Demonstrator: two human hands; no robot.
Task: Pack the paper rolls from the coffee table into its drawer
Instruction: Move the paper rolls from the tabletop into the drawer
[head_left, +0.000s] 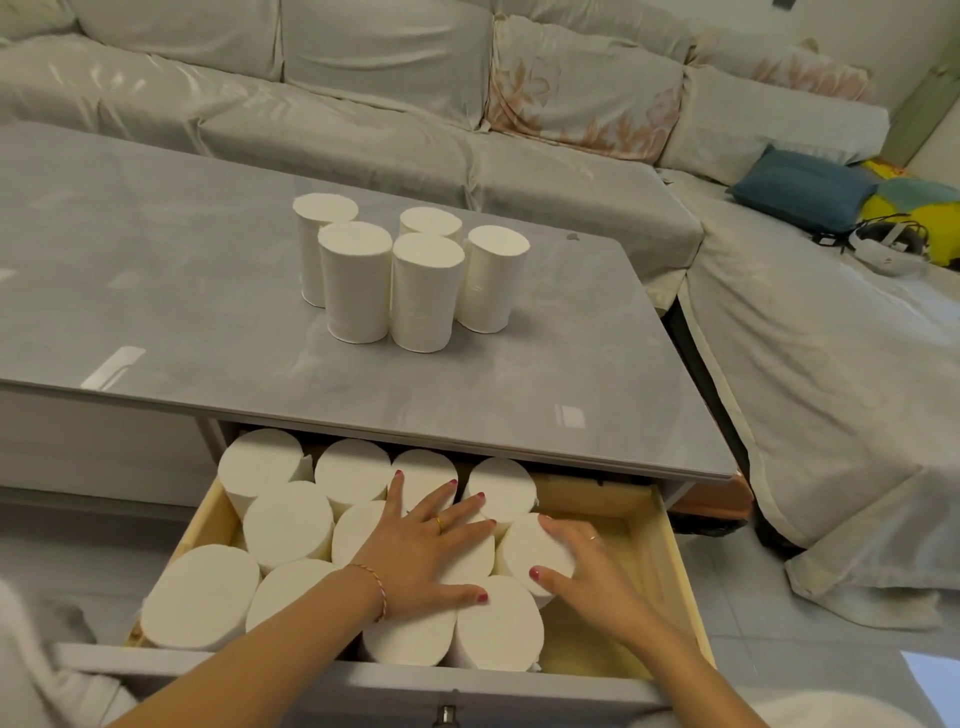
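Note:
Several white paper rolls stand upright in a cluster on the grey coffee table. Below its front edge the wooden drawer is pulled out, with several more rolls standing packed in its left and middle. My left hand lies flat, fingers spread, on top of the middle rolls. My right hand grips the rightmost roll from its right side, thumb on its top. The drawer's right strip shows bare wood.
A covered grey sofa wraps behind and to the right of the table. A blue cushion and a white headset lie on its right part. The drawer's grey front with a metal knob is nearest me.

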